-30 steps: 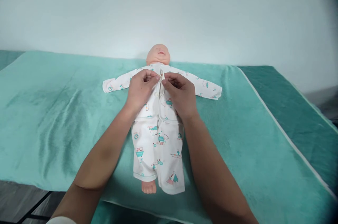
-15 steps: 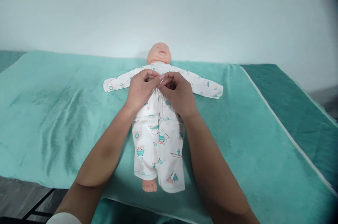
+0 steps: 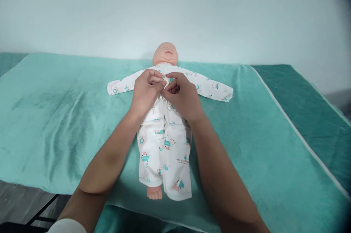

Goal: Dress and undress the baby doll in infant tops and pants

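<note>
A baby doll (image 3: 165, 53) lies on its back, head toward the wall and arms spread wide. It wears a white printed baby jacket (image 3: 211, 86) and matching trousers (image 3: 164, 152). Over the chest, my left hand (image 3: 148, 88) pinches the left side of the jacket's front opening. Close against it, my right hand (image 3: 182, 94) pinches the other side of the opening. A small piece of white cloth shows between the fingertips; any fastener there is hidden. One bare foot (image 3: 155, 192) sticks out of the trouser leg on the left, while the other leg's end is covered by cloth.
A light green plush cloth (image 3: 82, 127) covers the table, wrinkled at the left. Darker green cloth (image 3: 309, 101) shows at the right and along the front. Behind stands a pale wall (image 3: 175, 10). Dark metal table legs (image 3: 41, 211) are at the lower left.
My fingertips have shifted slightly on the jacket's front. The right forefinger has lifted and parted a little from the left hand, showing more white cloth between them.
</note>
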Action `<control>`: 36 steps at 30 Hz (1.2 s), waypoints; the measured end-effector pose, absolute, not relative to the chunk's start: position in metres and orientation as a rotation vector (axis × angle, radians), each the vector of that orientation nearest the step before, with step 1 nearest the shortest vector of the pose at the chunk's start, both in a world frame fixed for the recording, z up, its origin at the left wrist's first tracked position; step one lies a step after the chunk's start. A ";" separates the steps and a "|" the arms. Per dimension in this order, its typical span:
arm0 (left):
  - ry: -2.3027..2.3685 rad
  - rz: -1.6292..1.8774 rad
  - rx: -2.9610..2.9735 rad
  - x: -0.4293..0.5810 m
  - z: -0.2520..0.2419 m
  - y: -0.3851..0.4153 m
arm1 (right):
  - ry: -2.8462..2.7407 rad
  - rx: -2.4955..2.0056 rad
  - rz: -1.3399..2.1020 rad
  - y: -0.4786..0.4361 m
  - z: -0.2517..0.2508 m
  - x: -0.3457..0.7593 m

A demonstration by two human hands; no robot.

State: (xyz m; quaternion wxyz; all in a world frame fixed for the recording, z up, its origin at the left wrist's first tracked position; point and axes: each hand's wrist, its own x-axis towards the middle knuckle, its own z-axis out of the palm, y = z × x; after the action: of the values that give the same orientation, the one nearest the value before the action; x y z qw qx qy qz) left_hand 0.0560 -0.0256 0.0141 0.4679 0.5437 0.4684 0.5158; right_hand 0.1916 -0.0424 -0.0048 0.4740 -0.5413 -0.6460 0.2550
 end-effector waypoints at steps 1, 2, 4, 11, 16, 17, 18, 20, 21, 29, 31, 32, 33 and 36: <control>1.146 1.258 1.312 0.055 0.015 -0.027 | -1.587 -1.319 0.630 -0.043 -0.004 0.192; 1.141 1.253 1.291 0.055 0.016 -0.028 | -1.593 -1.316 0.635 -0.043 -0.004 0.192; 1.123 1.245 1.270 0.054 0.018 -0.029 | -1.607 -1.319 0.642 -0.044 -0.003 0.192; 1.119 1.199 1.353 0.046 0.017 -0.025 | -1.666 -1.314 0.658 -0.044 -0.003 0.195; 1.106 1.131 1.525 0.035 0.017 -0.026 | -1.752 -1.455 0.527 -0.058 0.007 0.191; 1.100 1.099 1.570 0.032 0.018 -0.028 | -1.778 -1.520 0.481 -0.064 0.010 0.189; 1.097 1.058 1.618 0.030 0.019 -0.030 | -1.806 -1.589 0.433 -0.069 0.013 0.187; 1.102 0.961 1.720 0.026 0.022 -0.034 | -1.864 -1.714 0.353 -0.080 0.017 0.182; 1.105 0.916 1.764 0.023 0.023 -0.035 | -1.889 -1.758 0.326 -0.084 0.018 0.181; 0.976 0.723 1.904 0.005 0.027 -0.034 | -1.891 -1.531 0.574 -0.079 0.020 0.200; 0.978 0.706 1.930 0.003 0.027 -0.033 | -1.788 -1.441 0.775 -0.076 0.019 0.205; 0.989 0.708 1.957 0.004 0.027 -0.032 | -1.733 -1.392 0.877 -0.076 0.018 0.206; 1.003 0.712 1.989 0.004 0.026 -0.032 | -1.676 -1.342 0.965 -0.075 0.017 0.206; 1.042 0.734 2.051 0.007 0.026 -0.032 | -1.518 -1.232 1.109 -0.074 0.012 0.204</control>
State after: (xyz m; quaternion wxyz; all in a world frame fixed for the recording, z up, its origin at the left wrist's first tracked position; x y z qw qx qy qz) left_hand 0.0071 -0.0325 0.0260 0.3554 0.7939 0.4033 0.2842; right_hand 0.2040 -0.0735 0.0120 0.4320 -0.4944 -0.6090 0.4450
